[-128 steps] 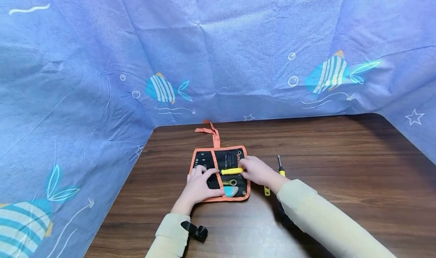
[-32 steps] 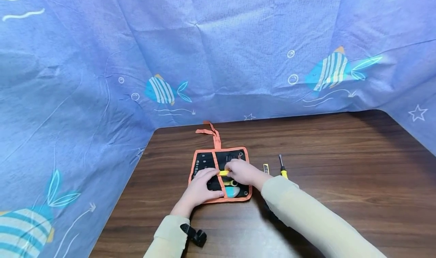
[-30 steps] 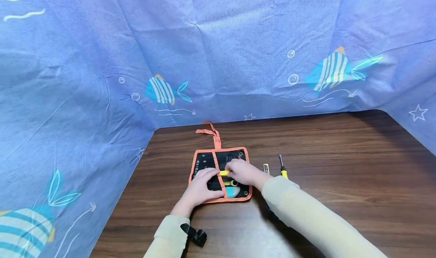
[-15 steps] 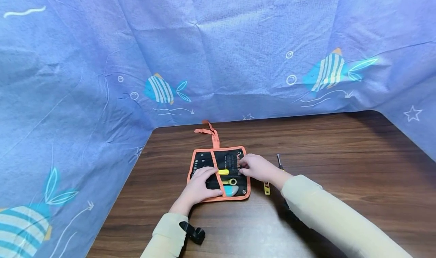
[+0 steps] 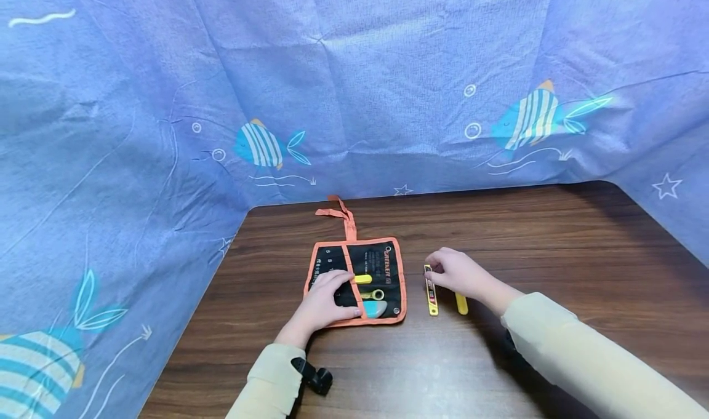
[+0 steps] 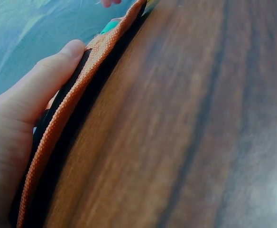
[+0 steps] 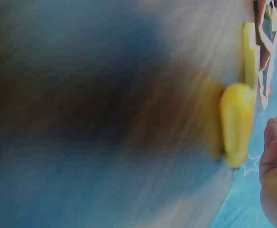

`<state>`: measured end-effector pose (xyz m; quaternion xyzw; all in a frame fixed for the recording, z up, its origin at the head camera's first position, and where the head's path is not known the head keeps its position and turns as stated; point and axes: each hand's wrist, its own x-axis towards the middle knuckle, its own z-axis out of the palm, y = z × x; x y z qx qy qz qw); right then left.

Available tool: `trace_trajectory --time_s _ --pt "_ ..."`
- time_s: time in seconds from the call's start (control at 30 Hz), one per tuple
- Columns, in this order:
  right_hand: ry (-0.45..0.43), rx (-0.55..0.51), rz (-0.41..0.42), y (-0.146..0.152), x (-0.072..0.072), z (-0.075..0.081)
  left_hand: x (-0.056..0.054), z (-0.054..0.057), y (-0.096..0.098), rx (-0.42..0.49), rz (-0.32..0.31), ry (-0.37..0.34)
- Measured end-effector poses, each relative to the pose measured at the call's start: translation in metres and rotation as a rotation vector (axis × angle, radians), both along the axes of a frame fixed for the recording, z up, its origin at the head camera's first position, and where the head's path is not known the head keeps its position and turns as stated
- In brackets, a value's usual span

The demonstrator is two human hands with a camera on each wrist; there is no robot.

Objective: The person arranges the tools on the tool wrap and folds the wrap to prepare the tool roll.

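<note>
My left hand (image 5: 324, 305) rests on a black tool pouch (image 5: 382, 265) with orange trim, its fingers spread over the pockets. In the left wrist view the thumb (image 6: 58, 66) lies along the pouch's orange edge (image 6: 72, 104). A yellow handle end (image 5: 362, 279), a ring spanner (image 5: 378, 295) and a teal-and-grey tool end (image 5: 375, 309) stick out of the pockets. My right hand (image 5: 456, 274), fingers loosely bent and holding nothing, hovers over a flat yellow-and-black tool (image 5: 431, 293) and a screwdriver's yellow handle (image 5: 461, 303). The hand hides the screwdriver's shaft.
Orange tie straps (image 5: 348, 222) stretch from the pouch toward the back of the brown wooden table (image 5: 554, 253). A blue fish-print cloth (image 5: 388, 87) hangs behind and at the sides. A black camera mount (image 5: 316, 379) sits on my left wrist.
My right hand pushed the yellow-handled tool deeper into its pocket and let go. It then moved right, off the pouch to the loose tools. My left hand stayed on the pouch.
</note>
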<state>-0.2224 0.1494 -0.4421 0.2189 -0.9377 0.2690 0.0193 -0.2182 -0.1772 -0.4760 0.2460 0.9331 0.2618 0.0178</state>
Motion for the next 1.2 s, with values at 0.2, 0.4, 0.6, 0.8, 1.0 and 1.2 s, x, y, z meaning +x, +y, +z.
trace_trajectory --time_s 0.2,0.4,0.6,0.8,1.0,1.2 --pt "0.062 -0.011 -0.026 0.021 0.009 -0.006 0.000 0.001 0.003 -0.005 0.005 0.011" --pt "0.076 -0.028 -0.056 0.033 0.017 -0.013 0.002 0.000 0.005 0.013 0.038 0.000" --pt "0.131 -0.066 -0.072 0.040 0.023 -0.014 0.002 -0.002 0.006 0.024 0.069 -0.012" --pt "0.102 -0.074 -0.107 0.046 0.032 -0.013 0.002 -0.001 0.007 0.030 0.065 -0.012" --pt "0.076 -0.088 -0.116 0.046 0.037 -0.018 0.002 0.000 0.006 0.005 0.077 -0.011" --pt "0.051 -0.108 -0.108 0.040 0.039 -0.025 0.004 0.004 0.006 -0.022 0.100 0.007"
